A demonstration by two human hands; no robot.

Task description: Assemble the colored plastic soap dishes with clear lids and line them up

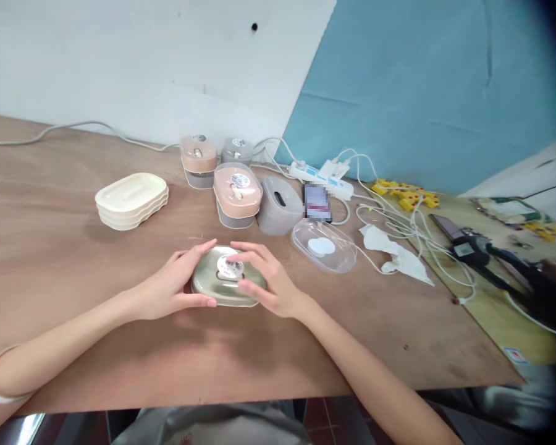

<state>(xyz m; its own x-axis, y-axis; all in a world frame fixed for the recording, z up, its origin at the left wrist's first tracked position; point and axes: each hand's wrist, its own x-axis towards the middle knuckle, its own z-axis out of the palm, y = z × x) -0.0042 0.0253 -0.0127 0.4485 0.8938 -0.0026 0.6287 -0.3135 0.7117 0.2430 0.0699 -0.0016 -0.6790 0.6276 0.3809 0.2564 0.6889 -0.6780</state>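
Observation:
A green oval box (215, 289) with a clear lid and a round printed label lies on the brown table (157, 352) close in front of me. My left hand (176, 281) grips its left end, the thumb along the near side and the fingers over the far edge. My right hand (273, 281) spans the right end, its fingertips on the lid and by the label. Part of the box's right end is hidden under that hand.
Left stands a stack of cream oval trays (132, 194). Behind the box are peach-and-grey containers (237, 194), a grey container (280, 207) and a clear lid (327, 247). A power strip (322, 179), phone (317, 201), tissue (393, 250) and loose white cables (398, 228) are right.

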